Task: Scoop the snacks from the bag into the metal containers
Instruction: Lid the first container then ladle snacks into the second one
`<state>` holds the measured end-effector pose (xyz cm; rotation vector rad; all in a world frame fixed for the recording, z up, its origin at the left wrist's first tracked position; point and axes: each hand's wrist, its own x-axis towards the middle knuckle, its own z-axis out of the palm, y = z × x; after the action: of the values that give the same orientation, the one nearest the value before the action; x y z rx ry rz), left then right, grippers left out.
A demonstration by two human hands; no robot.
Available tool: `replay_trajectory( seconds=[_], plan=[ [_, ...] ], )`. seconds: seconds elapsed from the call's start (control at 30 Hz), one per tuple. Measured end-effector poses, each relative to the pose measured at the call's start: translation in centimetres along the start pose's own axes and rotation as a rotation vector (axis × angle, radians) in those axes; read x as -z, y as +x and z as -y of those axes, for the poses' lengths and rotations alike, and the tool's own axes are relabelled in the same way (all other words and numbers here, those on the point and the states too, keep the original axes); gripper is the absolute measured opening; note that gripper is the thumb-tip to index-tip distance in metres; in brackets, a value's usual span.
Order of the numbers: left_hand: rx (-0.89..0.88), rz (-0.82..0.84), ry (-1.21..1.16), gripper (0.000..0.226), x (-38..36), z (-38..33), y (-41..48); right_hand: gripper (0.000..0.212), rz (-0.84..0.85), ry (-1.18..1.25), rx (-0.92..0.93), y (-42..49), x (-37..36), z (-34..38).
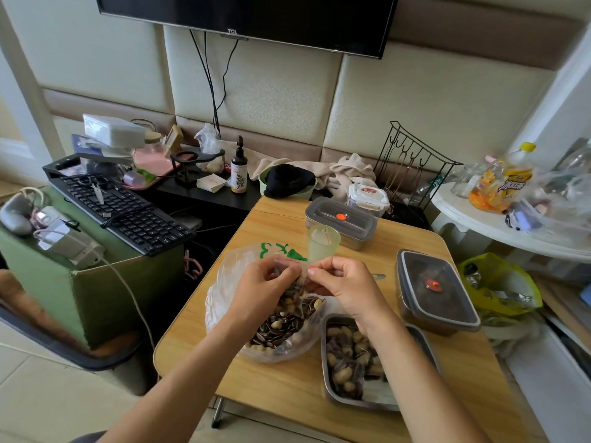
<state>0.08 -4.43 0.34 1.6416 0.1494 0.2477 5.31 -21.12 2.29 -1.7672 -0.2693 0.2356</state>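
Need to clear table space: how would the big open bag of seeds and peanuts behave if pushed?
Probably floppy: the big bag is thin crinkled film slumped around its load, so it would likely deform rather than slide whole. Its mouth gapes open, so seeds might spill. It looks well filled, so likely heavyish.
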Motion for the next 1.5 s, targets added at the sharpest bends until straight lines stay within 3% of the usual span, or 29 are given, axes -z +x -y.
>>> replay_trajectory(
  seconds=[0.33, 0.7, 1.07, 1.37, 1.43, 1.5],
  plan=[
    [-0.04, -0.037, 0.042, 0.009, 0.04, -0.08, 0.02, 0.006, -0.031, -0.105, 0.065, 0.16, 0.11, -0.01],
    [-0.042, 0.0, 0.034, 0.01, 0.25, 0.15, -0.01, 0.004, 0.028, -0.063, 0.085, 0.04, 0.23, -0.1],
    [0.057, -0.043, -0.151, 0.015, 0.29, 0.38, 0.3, 0.007, -0.003, -0.206, 0.115, 0.53, 0.83, -0.63],
    [0.026, -0.071, -0.158, 0.015, 0.24, 0.05, 0.16, 0.021, 0.112, -0.079, 0.176, 0.21, 0.26, -0.12],
    [0.025, -0.032, -0.161, 0.015, 0.14, -0.07, 0.0, 0.026, 0.083, -0.144, 0.191, 0.3, 0.09, -0.24],
    [0.019, 0.009, -0.143, 0.015, 0.01, -0.05, -0.13, 0.017, 0.04, -0.229, 0.214, 0.44, -0.04, -0.42]
  ],
)
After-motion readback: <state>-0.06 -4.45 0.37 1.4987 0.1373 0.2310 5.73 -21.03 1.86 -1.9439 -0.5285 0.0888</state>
